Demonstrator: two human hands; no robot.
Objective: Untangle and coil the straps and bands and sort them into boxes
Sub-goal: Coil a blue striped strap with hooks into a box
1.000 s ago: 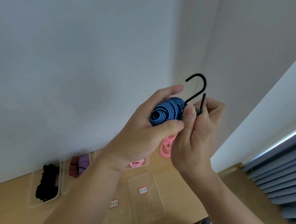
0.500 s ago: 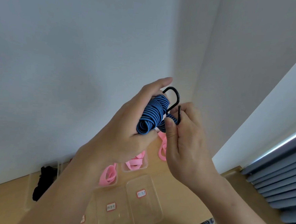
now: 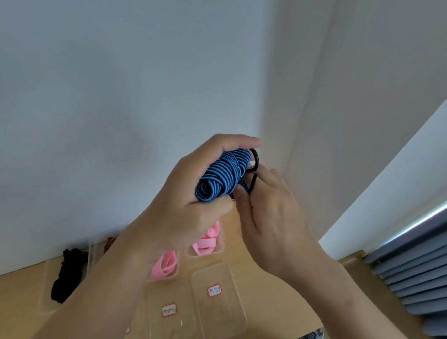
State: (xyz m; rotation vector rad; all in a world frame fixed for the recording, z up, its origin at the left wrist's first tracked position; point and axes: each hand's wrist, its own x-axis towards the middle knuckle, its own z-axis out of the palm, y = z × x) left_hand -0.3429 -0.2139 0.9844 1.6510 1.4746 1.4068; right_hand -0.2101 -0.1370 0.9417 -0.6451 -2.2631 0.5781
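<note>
**A:** Head view, item one?
**B:** Bungee cord (image 3: pixel 220 177), blue with black stripes, wound into a tight coil. It is held up in the air in front of the wall (image 3: pixel 117 82), well above the wooden table (image 3: pixel 275 286).

**A:** Who holds it?
**B:** The left hand (image 3: pixel 185 206). Its fingers and thumb are curled round the coil, with the index finger laid over the top.

**A:** Item two?
**B:** Black hook (image 3: pixel 255 169) at the cord's end, lying against the right side of the coil. The right hand (image 3: pixel 274 220) pinches it, thumb in front and fingers behind. The two hands are close together, touching at the coil.

**A:** Table stock?
**B:** Pink bands (image 3: pixel 204 244) in a clear box (image 3: pixel 220 250) under the left wrist. A second pink band (image 3: pixel 165 264) lies just beside it, towards the camera. Black straps (image 3: pixel 68 275) are bundled in a box at far left. A red-striped band (image 3: pixel 110 242) is next to them, mostly hidden by the forearm.

**A:** Other containers?
**B:** Two labelled boxes (image 3: pixel 235 326) in clear plastic, side by side near the table's front edge. Each carries a red-bordered label (image 3: pixel 214 290); the writing is too small to read.

**A:** Surroundings?
**B:** Grey slatted blind (image 3: pixel 421 276) at right.
</note>
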